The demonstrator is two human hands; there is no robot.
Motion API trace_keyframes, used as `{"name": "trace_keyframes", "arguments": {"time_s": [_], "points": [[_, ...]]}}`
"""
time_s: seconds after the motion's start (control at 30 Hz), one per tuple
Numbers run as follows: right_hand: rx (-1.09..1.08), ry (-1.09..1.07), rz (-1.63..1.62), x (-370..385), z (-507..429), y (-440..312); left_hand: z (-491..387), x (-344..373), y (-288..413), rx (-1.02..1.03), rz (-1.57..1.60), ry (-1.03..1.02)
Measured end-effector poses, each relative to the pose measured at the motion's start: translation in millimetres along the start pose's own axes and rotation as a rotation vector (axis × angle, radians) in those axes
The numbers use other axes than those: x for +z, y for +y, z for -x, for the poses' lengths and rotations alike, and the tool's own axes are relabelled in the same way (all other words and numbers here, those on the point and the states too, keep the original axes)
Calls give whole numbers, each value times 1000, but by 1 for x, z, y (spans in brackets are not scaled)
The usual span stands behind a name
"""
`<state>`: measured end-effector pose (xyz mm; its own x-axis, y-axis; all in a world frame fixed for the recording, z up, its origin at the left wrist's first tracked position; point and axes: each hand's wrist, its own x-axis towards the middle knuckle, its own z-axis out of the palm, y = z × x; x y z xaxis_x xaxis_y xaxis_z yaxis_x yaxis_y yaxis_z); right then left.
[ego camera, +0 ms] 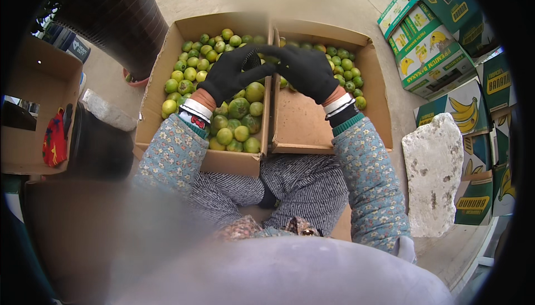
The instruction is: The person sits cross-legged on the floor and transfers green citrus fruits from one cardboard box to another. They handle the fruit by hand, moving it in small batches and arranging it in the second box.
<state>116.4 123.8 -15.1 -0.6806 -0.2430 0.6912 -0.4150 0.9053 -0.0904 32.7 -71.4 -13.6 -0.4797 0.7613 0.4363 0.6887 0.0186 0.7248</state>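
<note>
Two cardboard boxes stand side by side before me. The left box [234, 162] holds many green round fruits, perhaps tomatoes, with larger ones [238, 108] near its front right. In the right box [303, 148], similar green fruits [347, 64] lie toward the back, and bare cardboard shows in front. My left hand [233, 73], in a black glove, is above the left box's right side. My right hand [307, 69], gloved alike, is above the right box's left side. Their fingertips come close together over the shared walls; whether anything is held between them I cannot tell.
Stacked banana cartons [439, 58] line the right side, with a pale stone slab [434, 175] beside them. At the left stand a large dark ribbed pot [113, 16], a pale block [109, 110], a black bucket [98, 142] and an open carton [31, 64] with a red cloth item [55, 140].
</note>
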Motion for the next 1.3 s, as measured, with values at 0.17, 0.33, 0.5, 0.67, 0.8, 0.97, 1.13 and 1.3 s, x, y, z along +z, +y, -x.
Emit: {"name": "trace_keyframes", "arguments": {"time_s": [0.17,0.33,0.5,0.67,0.8,0.97,1.13,1.3], "points": [[646,-491,22,-28,20,44,-1,-19,-9,-129,-233,196],[742,-988,15,-7,33,53,4,-41,-33,-311,-534,319],[765,-890,112,11,40,51,26,-81,-62,-822,-723,300],[788,-828,146,26,48,58,36,-90,-54,-1187,-826,-106],[751,-859,146,20,49,60,34,-81,-67,-1289,-896,-288],[961,-815,-55,2,41,66,26,-64,-84,-1351,-976,-141],[627,-278,162,8,41,65,30,-71,-97,-1332,-1027,-46],[435,-42,-31,-4,19,30,26,-69,-75,-1001,-841,62]]}}
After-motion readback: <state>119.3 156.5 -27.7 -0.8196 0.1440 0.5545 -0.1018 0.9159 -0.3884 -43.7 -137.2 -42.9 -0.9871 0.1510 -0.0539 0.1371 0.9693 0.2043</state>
